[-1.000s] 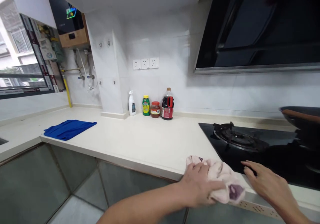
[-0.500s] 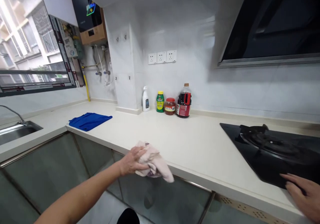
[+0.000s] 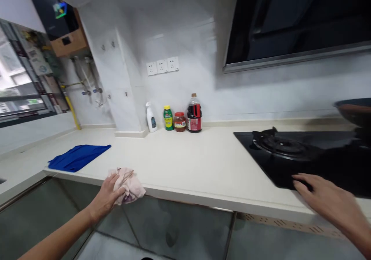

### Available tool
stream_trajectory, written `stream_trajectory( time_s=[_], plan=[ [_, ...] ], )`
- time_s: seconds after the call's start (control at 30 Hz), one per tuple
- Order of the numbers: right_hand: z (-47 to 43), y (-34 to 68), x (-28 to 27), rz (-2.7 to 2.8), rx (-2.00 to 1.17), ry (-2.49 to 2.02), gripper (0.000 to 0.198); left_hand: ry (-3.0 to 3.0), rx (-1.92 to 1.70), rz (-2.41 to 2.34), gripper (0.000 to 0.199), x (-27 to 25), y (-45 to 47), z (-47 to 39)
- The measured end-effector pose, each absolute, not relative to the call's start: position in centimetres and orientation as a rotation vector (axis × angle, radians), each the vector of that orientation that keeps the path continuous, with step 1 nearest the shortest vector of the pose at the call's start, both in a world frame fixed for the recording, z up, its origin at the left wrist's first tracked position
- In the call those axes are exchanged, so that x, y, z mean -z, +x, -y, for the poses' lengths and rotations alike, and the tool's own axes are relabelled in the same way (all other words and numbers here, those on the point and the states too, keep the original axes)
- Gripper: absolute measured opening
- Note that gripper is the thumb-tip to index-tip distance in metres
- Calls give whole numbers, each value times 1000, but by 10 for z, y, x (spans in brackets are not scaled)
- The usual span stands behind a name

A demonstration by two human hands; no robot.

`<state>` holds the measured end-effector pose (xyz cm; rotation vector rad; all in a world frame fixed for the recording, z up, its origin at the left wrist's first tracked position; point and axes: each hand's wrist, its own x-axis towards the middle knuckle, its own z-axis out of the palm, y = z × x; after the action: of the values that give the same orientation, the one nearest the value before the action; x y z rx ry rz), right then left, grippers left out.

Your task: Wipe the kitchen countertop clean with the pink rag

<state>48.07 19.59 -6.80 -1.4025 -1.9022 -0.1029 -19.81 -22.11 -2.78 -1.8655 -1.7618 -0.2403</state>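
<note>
My left hand (image 3: 108,194) is closed around a crumpled pale pink cloth (image 3: 130,184) at the front edge of the white countertop (image 3: 174,155). Part of the cloth lies on the counter and part hangs over the edge. My right hand (image 3: 321,194) rests at the front edge of the black glass gas stove (image 3: 261,157), thumb and forefinger apart with a dark gap between them. Its other fingers are partly hidden. Left of the pink cloth, a blue cloth (image 3: 78,157) lies spread flat on the counter.
Along the wall stand a white spray bottle (image 3: 151,119), a green bottle with a yellow cap (image 3: 168,119), a red-lidded jar (image 3: 179,124) and a large dark sauce bottle (image 3: 194,117). A range hood (image 3: 290,24) overhangs the stove. A dark pan (image 3: 355,111) is at the right.
My left hand has moved left along the counter edge with the pink cloth. The view has turned right, bringing the pan in. My right hand stays at the stove's front edge.
</note>
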Motion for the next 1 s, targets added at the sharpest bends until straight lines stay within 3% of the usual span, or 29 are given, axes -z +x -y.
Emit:
stream_trajectory(
  time_s=[0.17, 0.37, 0.6, 0.77, 0.9, 1.0],
  plan=[
    [-175, 470, 46, 1990, 84, -1412, 51, -1956, 303, 1479, 22, 47, -86, 155],
    [-160, 460, 36, 1931, 90, -1404, 48, -1975, 546, 1240, 20, 52, 69, 74],
    [-155, 459, 24, 1791, -168, -1241, 36, -2224, 377, 1155, 27, 48, 229, -7],
    [-119, 448, 23, 1624, -163, -1117, 50, -2343, 242, 1237, 23, 37, 292, -33],
    [-62, 412, 54, 1486, -228, -909, 46, -2489, 218, 1210, 73, 21, 279, -27],
    [-36, 389, 75, 1608, -195, -891, 46, -2667, 434, 1082, 72, 3, 250, -16]
  ],
)
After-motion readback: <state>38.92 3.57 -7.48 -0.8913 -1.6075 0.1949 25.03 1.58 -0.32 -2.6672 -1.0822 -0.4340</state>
